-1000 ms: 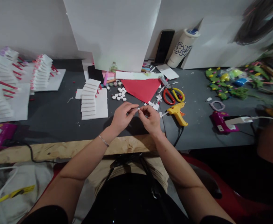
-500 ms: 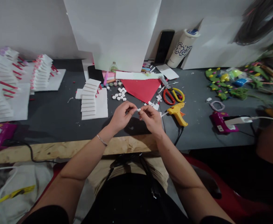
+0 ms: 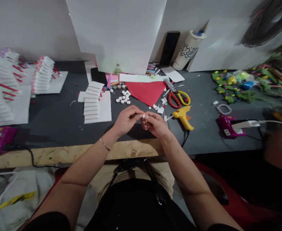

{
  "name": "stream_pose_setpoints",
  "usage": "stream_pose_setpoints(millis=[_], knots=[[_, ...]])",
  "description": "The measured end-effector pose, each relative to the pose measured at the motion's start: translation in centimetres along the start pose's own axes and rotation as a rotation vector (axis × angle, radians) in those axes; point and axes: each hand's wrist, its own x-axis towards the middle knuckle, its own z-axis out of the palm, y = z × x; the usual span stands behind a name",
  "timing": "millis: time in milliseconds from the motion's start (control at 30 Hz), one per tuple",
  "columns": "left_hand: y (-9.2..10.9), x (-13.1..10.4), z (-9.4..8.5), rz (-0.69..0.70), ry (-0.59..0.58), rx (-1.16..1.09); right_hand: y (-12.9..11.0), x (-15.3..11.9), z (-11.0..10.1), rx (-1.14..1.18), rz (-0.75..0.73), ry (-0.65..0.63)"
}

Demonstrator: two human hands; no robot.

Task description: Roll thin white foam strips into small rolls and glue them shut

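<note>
Between the fingertips of my left hand (image 3: pixel 128 119) and my right hand (image 3: pixel 154 123) is a small white piece (image 3: pixel 143 116), pinched from both sides just above the table's front edge. Its exact kind is too small to make out. Beyond my hands lie several round white pieces (image 3: pixel 124 97) and some white scraps (image 3: pixel 159 108). A red sheet (image 3: pixel 145 91) lies behind them. To the left stands a white stair-like model (image 3: pixel 91 107) with red sticks on a white base. A yellow glue gun (image 3: pixel 183 115) rests right of my right hand.
Scissors (image 3: pixel 179 98) with red and yellow handles lie behind the glue gun. A tumbler (image 3: pixel 188 49) and a phone (image 3: pixel 170 48) stand at the wall. More stair models (image 3: pixel 43 75) fill the left. A purple power strip (image 3: pixel 230 126) sits right, beside another person's arm (image 3: pixel 279 141).
My fingers have shifted their pinch on the small white piece, which now sits slightly lower. My right hand has rolled a little, with its lower fingers curled in more visibly.
</note>
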Motion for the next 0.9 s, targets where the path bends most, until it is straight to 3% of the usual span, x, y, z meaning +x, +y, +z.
stream_pose_setpoints(millis=[167,333,633,900], knots=[[-0.1,-0.1,0.4,-0.032,0.088,0.155,0.9,0.3,0.3,-0.257,-0.263,0.254],[-0.4,-0.4,0.7,-0.026,0.108,0.223,1.3,-0.1,0.5,-0.573,-0.415,0.380],[-0.5,-0.6,1.0,0.000,0.105,0.279,1.4,-0.1,0.3,-0.725,-0.488,0.435],[0.1,-0.3,0.7,-0.100,0.133,0.082,1.3,-0.1,0.5,-0.560,-0.436,0.498]])
